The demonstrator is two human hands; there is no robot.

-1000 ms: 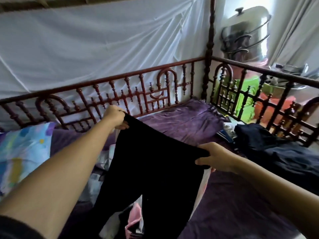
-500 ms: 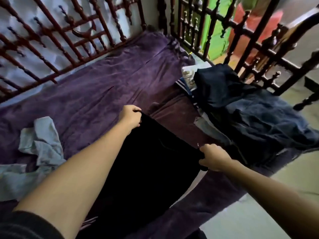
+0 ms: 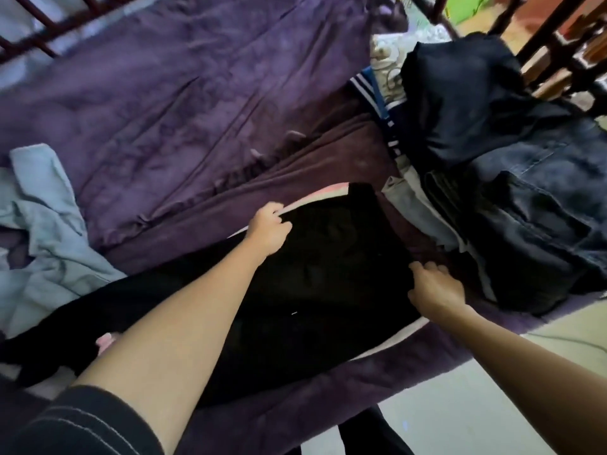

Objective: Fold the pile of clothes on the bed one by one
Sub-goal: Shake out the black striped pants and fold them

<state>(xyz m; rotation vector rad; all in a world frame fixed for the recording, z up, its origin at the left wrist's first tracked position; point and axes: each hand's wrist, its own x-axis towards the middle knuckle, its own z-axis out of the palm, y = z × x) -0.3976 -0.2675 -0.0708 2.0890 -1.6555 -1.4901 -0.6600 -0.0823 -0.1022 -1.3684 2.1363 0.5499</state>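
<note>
Black trousers [image 3: 328, 274] flat on bed [image 3: 197, 93], centre frame, not yet folded. Left grip [image 3: 269, 229] pinches far waist edge; right grip [image 3: 433, 287] curled on near edge. Dark stack [image 3: 492, 159] at right looks done. Pale blue garment [image 3: 49, 224] at left unfolded.

I am looking down on the bed [image 3: 203, 80], its purple cover creased in long folds. A black garment [image 3: 328, 277] with a white stripe along its edge lies spread flat across the near part of the cover. On my left a light blue garment [image 3: 49, 224] sits crumpled on the bed, just beside the black one. On my right, against the dark wooden railing [image 3: 555, 37], I see a stack of dark clothes [image 3: 460, 103]. Denim [image 3: 551, 205] makes up its near part, and a navy-and-white striped cloth [image 3: 369, 90] shows at its edge.
</note>
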